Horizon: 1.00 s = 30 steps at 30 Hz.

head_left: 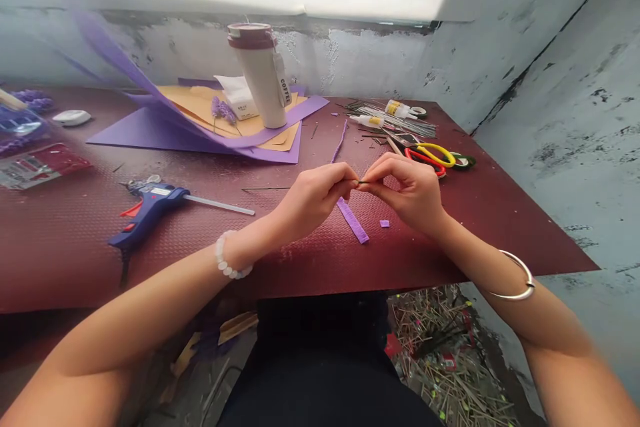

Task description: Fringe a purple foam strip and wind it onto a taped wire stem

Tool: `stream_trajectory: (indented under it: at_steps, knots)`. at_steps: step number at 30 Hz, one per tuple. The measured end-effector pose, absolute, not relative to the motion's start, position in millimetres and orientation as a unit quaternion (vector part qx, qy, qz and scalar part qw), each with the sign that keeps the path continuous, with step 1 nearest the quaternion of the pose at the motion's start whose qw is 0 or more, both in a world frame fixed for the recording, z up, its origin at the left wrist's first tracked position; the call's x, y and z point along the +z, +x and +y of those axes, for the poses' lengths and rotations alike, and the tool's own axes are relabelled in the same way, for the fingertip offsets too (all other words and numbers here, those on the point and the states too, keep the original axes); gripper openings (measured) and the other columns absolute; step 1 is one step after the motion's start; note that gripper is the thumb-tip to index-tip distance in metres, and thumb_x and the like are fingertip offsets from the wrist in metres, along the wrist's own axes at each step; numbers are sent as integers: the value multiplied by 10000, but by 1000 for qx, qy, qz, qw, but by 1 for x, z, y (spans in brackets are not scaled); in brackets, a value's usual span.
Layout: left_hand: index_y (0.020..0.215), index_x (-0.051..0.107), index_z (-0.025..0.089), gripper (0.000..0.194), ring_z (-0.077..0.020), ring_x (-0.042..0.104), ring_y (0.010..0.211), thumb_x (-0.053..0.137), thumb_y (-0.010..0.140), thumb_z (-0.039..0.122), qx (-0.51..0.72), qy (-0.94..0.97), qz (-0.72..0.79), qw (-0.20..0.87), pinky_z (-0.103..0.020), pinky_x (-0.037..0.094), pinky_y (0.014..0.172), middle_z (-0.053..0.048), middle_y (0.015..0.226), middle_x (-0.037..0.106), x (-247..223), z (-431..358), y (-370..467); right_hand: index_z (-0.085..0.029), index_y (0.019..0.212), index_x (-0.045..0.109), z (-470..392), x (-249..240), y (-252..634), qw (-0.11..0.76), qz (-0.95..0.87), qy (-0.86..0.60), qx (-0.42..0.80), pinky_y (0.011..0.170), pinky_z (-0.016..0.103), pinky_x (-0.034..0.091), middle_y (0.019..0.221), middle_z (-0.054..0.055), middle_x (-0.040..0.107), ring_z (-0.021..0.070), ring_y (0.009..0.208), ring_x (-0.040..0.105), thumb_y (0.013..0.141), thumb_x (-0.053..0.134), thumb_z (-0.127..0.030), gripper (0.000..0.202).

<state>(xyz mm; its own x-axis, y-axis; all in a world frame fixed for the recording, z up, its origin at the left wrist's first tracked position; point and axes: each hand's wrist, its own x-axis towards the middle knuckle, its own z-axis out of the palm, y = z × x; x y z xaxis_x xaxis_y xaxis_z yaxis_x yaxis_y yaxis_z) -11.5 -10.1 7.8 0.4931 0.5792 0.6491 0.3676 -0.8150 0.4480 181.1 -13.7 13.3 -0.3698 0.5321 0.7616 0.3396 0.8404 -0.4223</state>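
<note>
My left hand [316, 199] and my right hand [411, 191] meet above the table, fingertips nearly touching. Both pinch a thin dark wire [364, 182], of which a short bit shows between the fingers. A dark length of wire [265, 188] also sticks out left of my left hand; whether it is the same piece is hidden. Under the hands lies a purple crepe paper strip [353, 221], flat at its near end. Beyond them, a narrow twisted purple length [341, 140] appears to continue it. A small purple scrap [384, 223] rests below my right hand.
A blue glue gun [155, 210] with a glue stick lies left. Behind stand a coffee cup [260, 80] and purple sheets [150, 127]. At the right back are scissors [433, 155], glue bottles [399, 109] and several wires [410, 125]. A wall [565, 120] borders the right side.
</note>
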Motion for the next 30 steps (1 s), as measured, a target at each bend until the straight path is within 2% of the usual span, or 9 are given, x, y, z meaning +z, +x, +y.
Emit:
stream_trajectory:
  at_steps: [14, 20, 24, 30]
  knots:
    - [849, 626, 178, 173, -99, 614, 664, 497, 964, 184, 407, 862, 296, 64, -205, 472, 651, 2, 757, 701, 9, -11, -13, -197, 726, 620, -16, 24, 188, 435, -866, -245, -22, 609, 289, 480, 688, 23, 654, 144, 655, 588, 902, 660, -320, 219]
    - [872, 626, 171, 137, -88, 616, 687, 520, 957, 180, 420, 856, 296, 56, -197, 472, 665, -2, 801, 721, 9, -13, -13, -176, 782, 654, -17, 23, 186, 447, -858, -254, 0, 649, 270, 514, 739, 35, 689, 138, 692, 633, 885, 673, -195, 107]
    - [931, 637, 177, 107, -72, 622, 684, 534, 957, 181, 419, 852, 308, 66, -179, 468, 650, 7, 829, 734, 10, -14, -13, -192, 798, 664, -16, 22, 188, 436, -855, -277, 45, 658, 271, 515, 754, 14, 696, 134, 698, 642, 878, 684, -208, 83]
    - [879, 644, 174, 86, -81, 643, 722, 578, 934, 177, 430, 852, 293, 55, -179, 475, 662, 2, 839, 740, 9, -14, -12, -203, 799, 647, -14, 21, 191, 413, -865, -281, 40, 666, 286, 515, 758, 19, 686, 143, 712, 635, 903, 650, -230, 107]
